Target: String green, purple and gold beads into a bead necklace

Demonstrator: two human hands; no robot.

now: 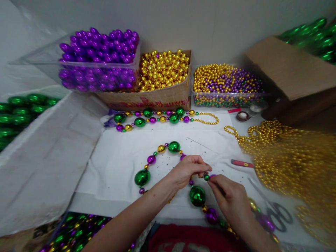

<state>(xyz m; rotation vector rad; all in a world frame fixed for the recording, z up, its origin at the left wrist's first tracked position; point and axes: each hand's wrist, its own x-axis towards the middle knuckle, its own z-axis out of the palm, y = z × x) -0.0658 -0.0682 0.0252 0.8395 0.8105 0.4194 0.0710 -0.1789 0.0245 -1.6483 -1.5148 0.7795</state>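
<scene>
A strand of green, purple and gold beads (173, 147) curves across the white cloth (118, 164) in front of me. My left hand (187, 169) pinches the strand near a small green bead (206, 177). My right hand (231, 201) meets it from the right, its fingertips closed on the same small green bead. A large green ball (197, 196) of the strand lies just below both hands, with a purple ball (212, 216) after it. Another large green ball (142, 177) sits at the strand's left end.
A finished bead strand (162, 117) lies farther back. Behind it stand a clear tub of purple balls (101, 61), a cardboard box of gold balls (164, 71) and a tray of small mixed beads (227, 85). Gold bead strings (288, 157), a red tool (243, 163) and scissors (278, 211) lie right.
</scene>
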